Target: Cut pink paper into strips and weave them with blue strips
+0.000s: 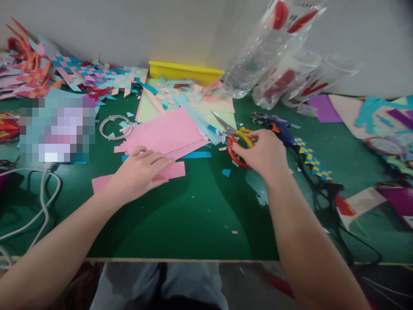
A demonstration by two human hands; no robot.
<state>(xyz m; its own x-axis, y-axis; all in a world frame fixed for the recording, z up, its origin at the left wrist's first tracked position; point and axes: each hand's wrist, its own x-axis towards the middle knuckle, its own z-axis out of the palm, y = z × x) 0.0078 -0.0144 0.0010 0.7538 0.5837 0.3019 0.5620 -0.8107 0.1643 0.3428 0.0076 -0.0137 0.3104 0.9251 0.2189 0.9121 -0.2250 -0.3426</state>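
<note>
My right grip (267, 150) clasps a pair of metal scissors with red and yellow handles (231, 131), blades toward ten o'clock, over a green desk (193, 224). My left grip (145, 170) curls across a pink paper strip (177, 170), whether pinching I cannot tell; rectangular pink paper sheets (167, 129) lie at its one o'clock.

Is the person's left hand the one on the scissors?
No, the right hand is on the red-and-yellow-handled scissors, while the left hand lies over pink paper.
</note>
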